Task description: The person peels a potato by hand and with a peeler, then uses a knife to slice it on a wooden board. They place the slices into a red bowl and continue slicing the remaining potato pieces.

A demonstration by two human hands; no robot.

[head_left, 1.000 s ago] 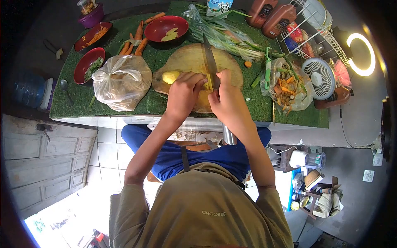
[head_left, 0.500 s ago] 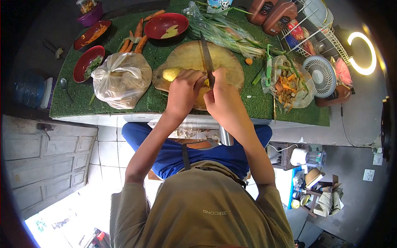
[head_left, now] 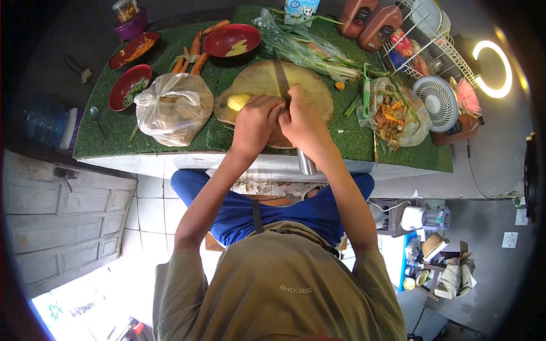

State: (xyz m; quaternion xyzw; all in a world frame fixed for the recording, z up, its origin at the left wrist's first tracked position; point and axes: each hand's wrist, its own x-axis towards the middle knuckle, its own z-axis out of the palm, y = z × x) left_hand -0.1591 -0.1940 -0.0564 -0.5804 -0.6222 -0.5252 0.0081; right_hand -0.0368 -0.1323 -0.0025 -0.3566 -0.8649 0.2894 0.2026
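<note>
My right hand (head_left: pixel 302 120) is closed around a knife with a metal handle (head_left: pixel 306 163). Its long dark blade (head_left: pixel 280 75) points away from me over the round wooden cutting board (head_left: pixel 315 94). My left hand (head_left: pixel 257 122) is closed beside the blade, fingers curled down and touching or nearly touching the right hand. A yellow piece showed at its fingertips half a second ago; now the fingers cover whatever is there. Just left of this hand, a peeled yellow potato (head_left: pixel 238 102) lies on the board.
Beyond the board stands a red bowl (head_left: pixel 213 41) with pale slices, near carrots (head_left: pixel 199 63) and bagged green onions (head_left: pixel 296 51). To the left are a tied plastic bag (head_left: pixel 173 116) and a bowl of chopped greens (head_left: pixel 116 94). Right are a bag of peelings (head_left: pixel 398 116) and a fan (head_left: pixel 436 102).
Both hands stay together over the board, with small shifts. The right hand and knife have moved slightly nearer the left hand, and the yellow piece between them is now hidden. The view has shifted slightly.
</note>
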